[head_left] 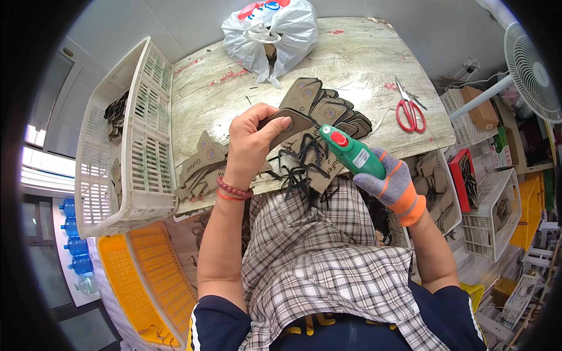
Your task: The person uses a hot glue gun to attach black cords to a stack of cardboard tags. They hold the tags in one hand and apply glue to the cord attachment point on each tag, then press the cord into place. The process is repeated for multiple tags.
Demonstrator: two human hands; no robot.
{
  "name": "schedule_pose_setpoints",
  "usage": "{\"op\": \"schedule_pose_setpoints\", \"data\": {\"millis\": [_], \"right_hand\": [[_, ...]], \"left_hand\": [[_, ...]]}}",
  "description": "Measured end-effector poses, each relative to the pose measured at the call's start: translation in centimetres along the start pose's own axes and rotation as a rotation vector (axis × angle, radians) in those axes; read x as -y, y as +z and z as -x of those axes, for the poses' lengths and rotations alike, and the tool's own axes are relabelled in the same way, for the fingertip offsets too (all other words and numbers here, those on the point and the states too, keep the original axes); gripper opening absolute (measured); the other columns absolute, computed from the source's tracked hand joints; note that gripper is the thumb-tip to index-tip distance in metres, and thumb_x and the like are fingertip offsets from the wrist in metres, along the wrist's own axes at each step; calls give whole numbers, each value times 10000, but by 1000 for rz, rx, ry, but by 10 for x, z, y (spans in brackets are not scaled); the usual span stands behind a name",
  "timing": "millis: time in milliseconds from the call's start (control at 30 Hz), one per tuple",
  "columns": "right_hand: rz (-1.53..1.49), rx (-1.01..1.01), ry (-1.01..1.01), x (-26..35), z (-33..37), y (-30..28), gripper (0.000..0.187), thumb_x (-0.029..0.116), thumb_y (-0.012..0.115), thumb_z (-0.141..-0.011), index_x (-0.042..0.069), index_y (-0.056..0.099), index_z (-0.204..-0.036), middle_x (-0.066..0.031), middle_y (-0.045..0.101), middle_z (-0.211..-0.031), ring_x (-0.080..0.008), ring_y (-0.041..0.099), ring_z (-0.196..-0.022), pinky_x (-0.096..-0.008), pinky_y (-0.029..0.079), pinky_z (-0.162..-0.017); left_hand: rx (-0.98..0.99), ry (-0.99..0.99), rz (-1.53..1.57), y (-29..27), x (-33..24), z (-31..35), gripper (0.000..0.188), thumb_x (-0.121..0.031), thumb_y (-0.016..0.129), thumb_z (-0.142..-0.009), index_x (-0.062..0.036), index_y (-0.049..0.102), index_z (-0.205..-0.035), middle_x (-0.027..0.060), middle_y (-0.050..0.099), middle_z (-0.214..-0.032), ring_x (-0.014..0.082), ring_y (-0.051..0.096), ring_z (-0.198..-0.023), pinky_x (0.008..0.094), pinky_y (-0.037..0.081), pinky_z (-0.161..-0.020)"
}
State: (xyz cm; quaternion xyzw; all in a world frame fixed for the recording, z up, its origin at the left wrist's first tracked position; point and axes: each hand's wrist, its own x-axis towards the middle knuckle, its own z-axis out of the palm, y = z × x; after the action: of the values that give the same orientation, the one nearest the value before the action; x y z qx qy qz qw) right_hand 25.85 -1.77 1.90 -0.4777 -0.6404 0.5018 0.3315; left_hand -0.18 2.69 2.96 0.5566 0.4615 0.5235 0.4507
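Observation:
My left hand [253, 139] pinches a curved grey-brown fabric piece with dark edging [288, 124] between thumb and fingers. My right hand [391, 182], in a grey and orange glove, is wrapped round a green handheld power cutter with a red button [354, 153]. The cutter's tip meets the right end of the held piece, where its exact contact is too small to make out. Beyond my hands lies a fanned pile of similar pieces [329, 110]. Black strip offcuts [298, 169] tangle below the held piece, near my lap. Another stack of pieces [202, 161] rests to the left.
Red-handled scissors [411, 116] lie at the table's right. A stuffed white plastic bag [298, 35] stands at the back of the worn table [363, 52]. A white crate [132, 169] borders the left side, above a yellow basket [134, 281]. A fan [530, 67] stands far right.

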Motion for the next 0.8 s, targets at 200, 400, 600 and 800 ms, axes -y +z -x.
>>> {"op": "schedule_pose_setpoints", "data": {"millis": [200, 400, 600, 800], "right_hand": [[17, 39, 12, -3, -1, -1, 566, 314, 765, -719, 3, 529, -1129, -48, 626, -829, -67, 569, -701, -222, 470, -629], [16, 62, -46, -4, -6, 2, 552, 325, 767, -715, -6, 549, -1099, -55, 621, -840, -83, 575, -739, -236, 476, -661], [-73, 72, -61, 0, -14, 13, 541, 311, 760, -725, -11, 546, -1104, -58, 629, -856, -90, 584, -747, -237, 479, -671], [0, -52, 37, -15, -2, 2, 512, 311, 750, -735, 13, 551, -1101, -32, 632, -801, -73, 566, -673, -236, 469, -626]], "left_hand": [[136, -26, -114, -9, -3, -4, 76, -49, 636, -800, 23, 624, -819, -16, 583, -723, 32, 500, -645, 175, 405, -583], [270, -48, -214, -10, -8, -4, 76, -52, 648, -785, 15, 624, -811, -29, 570, -713, 24, 482, -622, 178, 383, -542], [279, -172, -241, -15, -16, 3, 69, -59, 656, -777, 3, 625, -785, -35, 560, -685, 22, 475, -610, 185, 380, -527], [215, -359, -321, -71, -14, 3, 69, -57, 655, -766, 8, 633, -770, -18, 582, -674, 36, 497, -593, 194, 407, -530]]}}
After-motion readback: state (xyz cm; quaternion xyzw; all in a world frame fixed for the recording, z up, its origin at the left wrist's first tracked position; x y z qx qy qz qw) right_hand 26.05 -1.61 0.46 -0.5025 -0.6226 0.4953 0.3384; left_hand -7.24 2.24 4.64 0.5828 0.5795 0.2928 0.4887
